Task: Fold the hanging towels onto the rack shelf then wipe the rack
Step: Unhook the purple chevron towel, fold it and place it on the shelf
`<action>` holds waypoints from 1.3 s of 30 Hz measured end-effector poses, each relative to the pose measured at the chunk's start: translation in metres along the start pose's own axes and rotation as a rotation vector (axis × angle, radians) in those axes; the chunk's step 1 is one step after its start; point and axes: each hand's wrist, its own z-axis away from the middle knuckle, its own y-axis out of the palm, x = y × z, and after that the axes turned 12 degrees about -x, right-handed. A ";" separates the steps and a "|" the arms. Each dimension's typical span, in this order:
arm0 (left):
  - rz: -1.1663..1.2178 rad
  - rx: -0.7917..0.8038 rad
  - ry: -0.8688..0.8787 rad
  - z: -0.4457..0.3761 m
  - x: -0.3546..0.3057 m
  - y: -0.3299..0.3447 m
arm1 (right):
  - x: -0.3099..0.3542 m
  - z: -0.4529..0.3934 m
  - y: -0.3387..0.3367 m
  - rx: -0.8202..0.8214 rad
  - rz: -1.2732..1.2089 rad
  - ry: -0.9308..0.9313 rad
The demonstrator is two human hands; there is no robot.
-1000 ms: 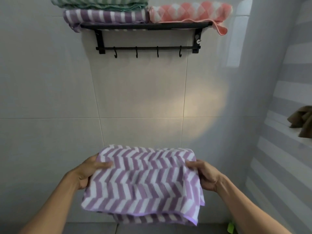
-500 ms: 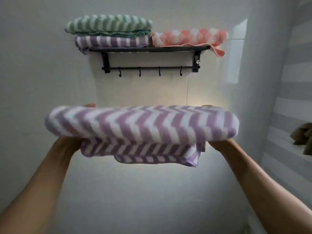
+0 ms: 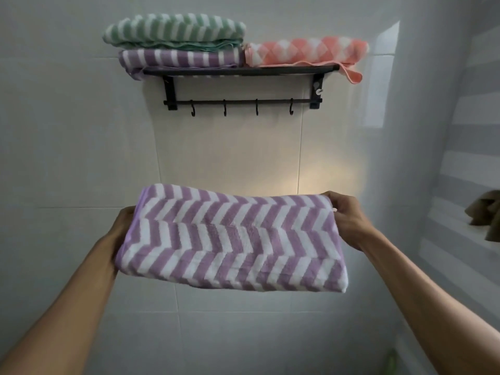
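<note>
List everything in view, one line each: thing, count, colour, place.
held towel: 1, purple-white zigzag, folded, between both hands
shelf towels: 3; green-white atop purple-white at left, pink-white at right
rack: 1, black, on wall
hooks: 4, black, on rack's lower bar, bare
cloth: 1, olive-brown, right edge
wall: white tiles
left hand: 1, holds towel's left edge
right hand: 1, grips towel's right edge
</note>
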 end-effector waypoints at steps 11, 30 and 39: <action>-0.127 0.078 -0.239 0.004 0.049 0.012 | -0.044 0.014 0.021 0.167 0.023 0.192; 0.228 0.253 -0.272 -0.012 0.124 0.035 | -0.072 0.055 0.047 0.181 -0.206 0.826; 0.141 0.271 -0.210 -0.024 0.121 0.007 | -0.064 0.057 0.062 0.385 -0.580 0.856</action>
